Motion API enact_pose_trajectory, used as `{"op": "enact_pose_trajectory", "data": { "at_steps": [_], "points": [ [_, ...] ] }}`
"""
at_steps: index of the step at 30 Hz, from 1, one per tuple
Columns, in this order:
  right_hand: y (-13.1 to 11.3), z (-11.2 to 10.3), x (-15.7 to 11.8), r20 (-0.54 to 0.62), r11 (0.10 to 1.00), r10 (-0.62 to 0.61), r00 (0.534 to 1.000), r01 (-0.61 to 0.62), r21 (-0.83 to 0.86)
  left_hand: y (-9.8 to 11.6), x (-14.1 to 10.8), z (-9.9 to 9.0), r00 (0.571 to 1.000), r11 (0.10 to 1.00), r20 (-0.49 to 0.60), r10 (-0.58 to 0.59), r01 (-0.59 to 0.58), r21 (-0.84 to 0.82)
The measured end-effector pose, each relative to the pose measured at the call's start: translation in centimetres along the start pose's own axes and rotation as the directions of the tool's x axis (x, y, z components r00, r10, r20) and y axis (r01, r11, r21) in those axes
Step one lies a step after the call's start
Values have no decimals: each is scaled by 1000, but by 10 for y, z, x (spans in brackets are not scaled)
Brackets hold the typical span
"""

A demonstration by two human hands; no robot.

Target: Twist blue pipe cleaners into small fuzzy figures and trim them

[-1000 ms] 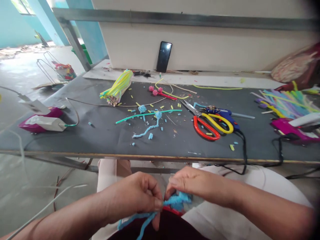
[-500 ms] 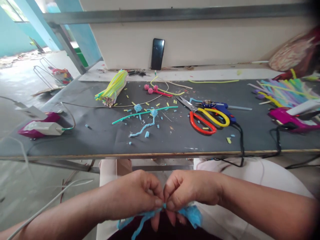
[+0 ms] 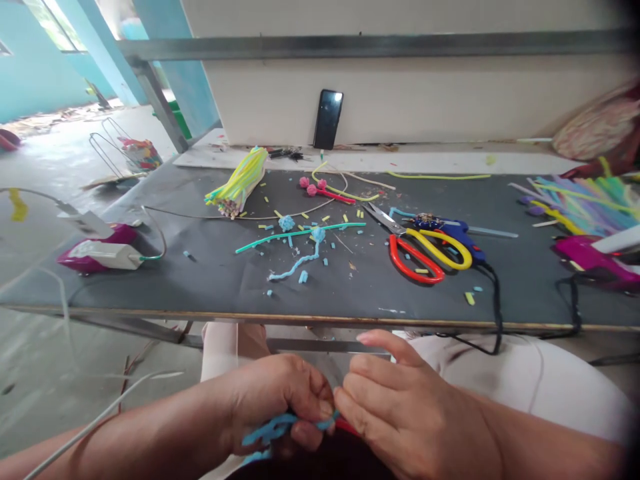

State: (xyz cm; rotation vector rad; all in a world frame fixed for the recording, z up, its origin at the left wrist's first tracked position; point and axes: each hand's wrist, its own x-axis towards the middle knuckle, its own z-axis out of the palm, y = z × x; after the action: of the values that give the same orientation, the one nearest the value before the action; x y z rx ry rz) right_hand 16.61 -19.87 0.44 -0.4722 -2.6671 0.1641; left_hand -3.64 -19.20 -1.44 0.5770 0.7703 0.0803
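My left hand [image 3: 290,393] is closed in a pinch on a blue fuzzy pipe cleaner [image 3: 273,430], whose loops hang below the fingers over my lap. My right hand [image 3: 395,400] meets the left fingertips at the end of the blue strand. Its index finger is raised, and the other fingers are bent together; whatever they may hold is hidden. On the bench lie two blue fuzzy balls, one with a curly tail [image 3: 319,235], beside a long teal pipe cleaner [image 3: 300,235] and small cut pieces.
Scissors [image 3: 417,250] lie open by a blue glue gun [image 3: 453,233] on the dark bench [image 3: 200,293]. Bundled pipe cleaners [image 3: 243,180] stand left, others [image 3: 585,200] right. A phone [image 3: 329,120] leans at the back. Purple-and-white power adapters [image 3: 100,253] sit left; cables cross the bench edge.
My right hand has turned and raised its index finger, and its pinch is no longer visible. The blue bunch once below it is out of sight. The bench appears slightly lower and further right.
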Motion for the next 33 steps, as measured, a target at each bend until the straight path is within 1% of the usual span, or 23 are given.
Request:
{"op": "enact_pose_trajectory", "data": {
  "at_steps": [2,3,4,6,8,10,11,14,15,16,18,19,20,22,23,24,25,26,28,29,31,32,33],
  "points": [
    [5,-5,5,168,948,218,961,-250,200,0,0,1,989,986,-114,91,-74,146],
    [8,-7,7,300,858,323,898,-411,308,0,0,3,977,964,-160,138,-96,248],
    [11,-8,9,432,725,378,819,-552,412,0,-1,5,964,928,-196,177,-98,358],
    [18,-5,11,684,322,380,622,-783,532,3,-5,11,938,821,-256,232,-47,570],
    [22,4,9,816,-33,241,526,-836,548,7,-13,20,909,665,-278,309,3,747],
    [24,17,6,864,-304,85,496,-813,497,12,-22,29,898,471,-181,400,-32,882],
    [24,22,4,874,-391,29,485,-799,457,14,-25,32,896,360,-111,430,-57,931],
    [20,29,2,866,-480,-65,496,-777,408,18,-32,37,907,64,74,414,-110,992],
    [19,28,2,859,-477,-76,506,-775,414,18,-32,37,912,21,97,399,-115,993],
    [17,26,3,857,-467,-70,511,-776,425,18,-31,37,913,31,91,398,-113,993],
    [14,19,6,862,-384,7,507,-794,471,14,-28,34,906,196,0,423,-91,976],
    [12,15,8,850,-277,76,521,-808,519,12,-25,31,905,327,-79,418,-68,943],
    [9,11,9,812,-101,159,561,-809,579,10,-21,29,910,461,-156,385,-44,886],
    [4,4,10,629,418,278,726,-681,602,7,-14,22,937,674,-234,261,-3,739],
    [1,1,10,502,678,262,825,-527,513,6,-11,19,954,751,-229,195,5,661],
    [-2,-1,9,388,863,196,901,-346,368,5,-7,15,970,816,-202,138,4,577],
    [-5,-2,7,301,962,106,948,-174,210,4,-4,11,983,873,-160,90,0,487],
    [-8,-3,6,242,996,16,970,-36,77,3,-2,7,992,920,-114,48,0,391],
    [-11,-5,4,179,997,-59,982,67,-43,1,2,0,998,973,-60,3,11,229],
    [-10,-6,4,173,999,-19,985,23,-22,0,3,-2,998,980,-56,-1,12,196],
    [-6,-8,7,264,966,158,952,-204,159,-1,3,-4,995,967,-91,43,-18,255],
    [-1,-9,9,366,886,250,896,-364,286,-1,2,-4,991,946,-108,76,-37,323],
    [4,-9,10,486,769,261,834,-484,418,0,1,-2,987,917,-121,106,-50,395]
  ]
}}
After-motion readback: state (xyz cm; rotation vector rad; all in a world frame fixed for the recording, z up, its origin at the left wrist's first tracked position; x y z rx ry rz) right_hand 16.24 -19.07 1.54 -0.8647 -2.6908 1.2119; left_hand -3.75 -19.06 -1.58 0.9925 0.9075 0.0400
